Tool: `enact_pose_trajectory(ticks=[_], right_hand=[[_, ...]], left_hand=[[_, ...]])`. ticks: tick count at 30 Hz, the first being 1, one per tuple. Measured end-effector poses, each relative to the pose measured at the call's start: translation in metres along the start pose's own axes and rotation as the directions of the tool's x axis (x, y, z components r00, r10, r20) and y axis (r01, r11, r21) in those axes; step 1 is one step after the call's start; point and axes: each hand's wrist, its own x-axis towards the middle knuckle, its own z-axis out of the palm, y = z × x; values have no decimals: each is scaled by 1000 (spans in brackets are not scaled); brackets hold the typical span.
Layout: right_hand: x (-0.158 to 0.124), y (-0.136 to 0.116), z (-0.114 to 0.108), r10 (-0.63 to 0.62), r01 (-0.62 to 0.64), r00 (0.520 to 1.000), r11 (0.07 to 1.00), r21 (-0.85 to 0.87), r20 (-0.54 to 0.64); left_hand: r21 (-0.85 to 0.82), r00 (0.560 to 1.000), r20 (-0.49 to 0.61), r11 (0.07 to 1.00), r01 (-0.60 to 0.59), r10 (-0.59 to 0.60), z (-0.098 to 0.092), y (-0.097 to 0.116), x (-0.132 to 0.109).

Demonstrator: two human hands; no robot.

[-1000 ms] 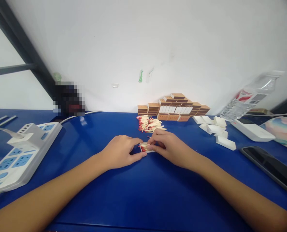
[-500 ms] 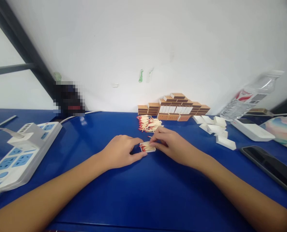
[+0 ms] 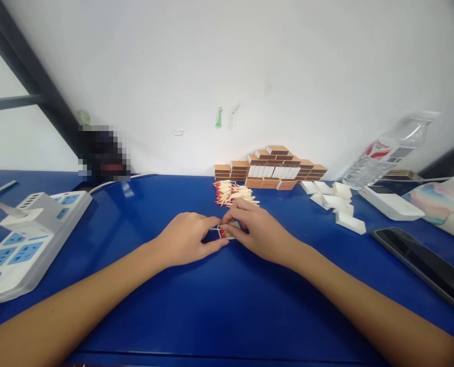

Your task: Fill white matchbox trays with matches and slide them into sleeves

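Observation:
A small white matchbox tray (image 3: 228, 238) with red-tipped matches in it lies on the blue table, partly covered by my fingers. My left hand (image 3: 186, 238) rests on the table, its thumb and forefinger gripping the tray's left end. Over the tray, my right hand (image 3: 256, 227) pinches a match (image 3: 214, 229), whose pale stick pokes out to the left beside my left forefinger. Just beyond the hands is a loose pile of matches (image 3: 232, 193), most with red heads to the left.
Brown matchboxes (image 3: 275, 171) are stacked against the wall. To the right lie several white trays (image 3: 339, 204), a plastic bottle (image 3: 389, 153), a white device (image 3: 391, 203) and a phone (image 3: 426, 265). A power strip (image 3: 31, 250) with a plugged-in cable sits at left.
My right hand has shifted left across the tray, hiding more of it, and its fingertips are now by my left forefinger. The left hand keeps its hold. The view has turned slightly.

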Motion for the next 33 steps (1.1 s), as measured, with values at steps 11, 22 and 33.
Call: enact_pose_trajectory(ticks=[11, 22, 33], right_hand=[[5, -13, 1, 36, -36, 998, 999, -8, -52], [16, -27, 8, 201, -189, 978, 967, -173, 56], [22, -36, 5, 314, -281, 943, 928, -245, 106]], left_hand=[[-41, 1000, -2, 999, 16, -16, 0, -1, 1], [-71, 999, -5, 996, 51, -51, 1, -2, 1], [-130, 994, -6, 985, 109, -110, 2, -3, 5]])
